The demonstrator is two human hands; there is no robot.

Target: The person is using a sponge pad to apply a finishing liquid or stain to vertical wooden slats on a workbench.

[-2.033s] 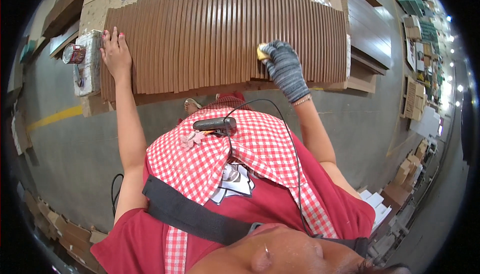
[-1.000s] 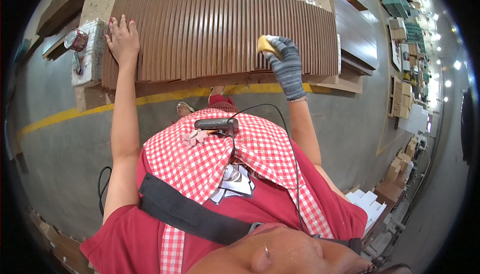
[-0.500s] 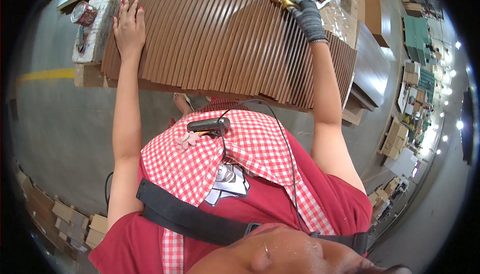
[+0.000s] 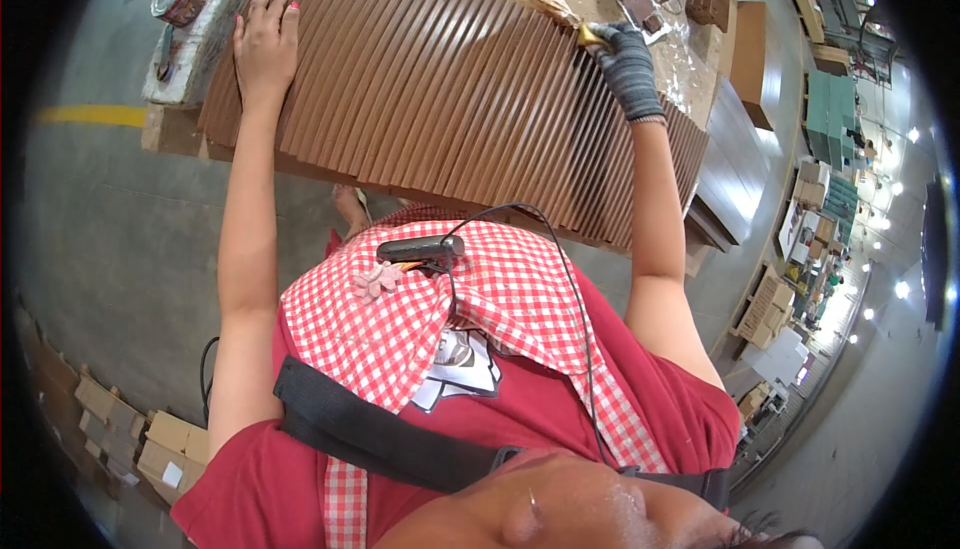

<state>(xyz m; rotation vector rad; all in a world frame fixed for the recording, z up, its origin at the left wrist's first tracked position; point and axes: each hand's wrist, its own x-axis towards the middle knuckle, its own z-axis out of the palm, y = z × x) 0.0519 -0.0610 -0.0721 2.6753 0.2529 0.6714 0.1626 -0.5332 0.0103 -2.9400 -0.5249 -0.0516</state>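
**Two hands on the ribbed brown boards**

The bare left hand (image 4: 264,41) lies flat, fingers spread, on the row of brown ribbed boards (image 4: 440,89). The gloved right hand (image 4: 628,67) is closed around a yellow pad (image 4: 587,35), pressed to the boards' far edge on the workbench (image 4: 690,59).

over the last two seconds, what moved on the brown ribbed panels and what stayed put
The right hand in the grey knit glove slid the yellow sanding block from the near part of the row of brown ribbed wooden panels away to its far edge, the arm stretching out. It kept hold of the block throughout. The bare left hand stayed pressed flat on the left end of the panels.
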